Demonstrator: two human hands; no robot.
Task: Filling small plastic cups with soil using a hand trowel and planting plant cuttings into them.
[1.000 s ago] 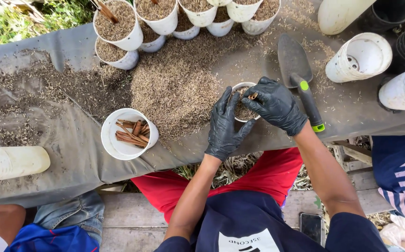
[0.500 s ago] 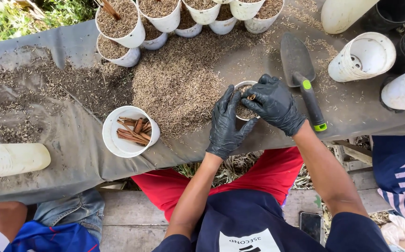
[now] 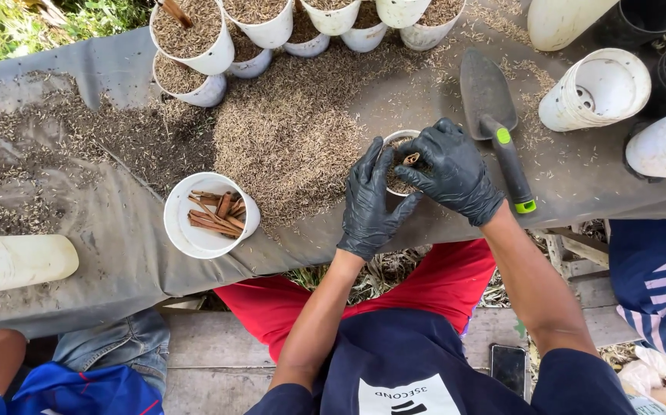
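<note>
Both my hands wear black gloves. My left hand (image 3: 369, 201) cups the near side of a small white pot (image 3: 396, 140) filled with brown husk, which stands on the grey sheet. My right hand (image 3: 456, 170) reaches over the pot's right rim and pinches a short brown stick cutting (image 3: 410, 159) that stands in the husk. To the left a white bowl (image 3: 182, 223) holds several more brown stick cuttings (image 3: 216, 214).
A heap of husk (image 3: 287, 146) lies left of the pot. A trowel (image 3: 494, 115) with a black and green handle rests to the right. Filled white pots (image 3: 195, 54) line the far edge; empty pots (image 3: 594, 88) lie at right. Other people's legs (image 3: 110, 353) are nearby.
Both hands stay on the pot; my right hand's fingers have shifted slightly on the stick cutting in the husk. The view has drifted a little.
</note>
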